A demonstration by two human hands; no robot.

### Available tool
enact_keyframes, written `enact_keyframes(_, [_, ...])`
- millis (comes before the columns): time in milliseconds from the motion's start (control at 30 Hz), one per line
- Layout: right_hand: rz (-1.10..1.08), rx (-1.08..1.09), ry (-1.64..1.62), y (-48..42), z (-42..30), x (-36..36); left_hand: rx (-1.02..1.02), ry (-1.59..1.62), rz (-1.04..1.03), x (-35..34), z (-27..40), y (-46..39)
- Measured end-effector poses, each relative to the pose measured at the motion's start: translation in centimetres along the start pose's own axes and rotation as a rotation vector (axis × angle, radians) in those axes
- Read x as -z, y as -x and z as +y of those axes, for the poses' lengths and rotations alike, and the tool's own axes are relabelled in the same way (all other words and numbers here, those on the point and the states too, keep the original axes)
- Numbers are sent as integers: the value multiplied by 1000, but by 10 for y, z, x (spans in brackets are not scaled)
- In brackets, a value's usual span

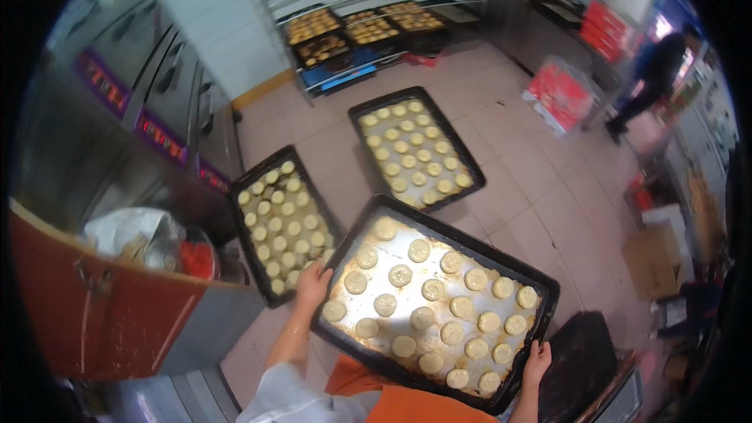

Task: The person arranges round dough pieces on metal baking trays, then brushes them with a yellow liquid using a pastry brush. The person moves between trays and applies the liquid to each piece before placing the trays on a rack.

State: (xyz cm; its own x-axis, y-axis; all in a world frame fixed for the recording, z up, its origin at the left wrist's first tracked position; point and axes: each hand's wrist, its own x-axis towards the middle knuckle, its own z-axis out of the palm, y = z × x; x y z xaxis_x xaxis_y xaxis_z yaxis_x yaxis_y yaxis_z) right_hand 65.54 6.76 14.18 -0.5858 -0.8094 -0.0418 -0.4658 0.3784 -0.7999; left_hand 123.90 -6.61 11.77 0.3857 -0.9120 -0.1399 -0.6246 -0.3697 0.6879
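Note:
Between my two hands is a dark-rimmed baking tray (415, 282) bearing several rows of round, pale dough pieces (433, 289). My left hand (313, 285) grips its left rim, thumb over the edge. On the opposite short side, my right hand (537, 361) clasps the rim near the lower right corner. The tray is held in front of my orange apron (423, 405). Beyond it, a second tray (477, 179) of dough rounds lies over the tiled floor. A third tray (251, 270) of similar rounds is left of it, partly hidden by the held tray and my left hand.
A deck oven (176, 88) with lit displays stands at the left, above a red-brown cabinet (100, 311). A metal rack (305, 79) at the back holds trays of browned pastries (367, 27). A person (655, 73) is at the far right, near a cardboard box (652, 261).

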Motion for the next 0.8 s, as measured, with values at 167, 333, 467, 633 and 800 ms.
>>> enact_keyframes(167, [-186,15,201,2,-118,-132,249,-113,122,112,-94,-23])
enact_keyframes(333, [-359,158,286,-22,-208,-308,392,-7,269,157,-225,-56])
enact_keyframes(467, [-528,281,199,-8,-290,-456,569,25,389,210,-348,-64])
enact_keyframes(633, [-615,437,225,-14,-314,-602,719,38,386,211,-405,-84])
enact_keyframes(800, [-628,456,303,-26,-323,-673,649,-156,328,214,-384,-122])
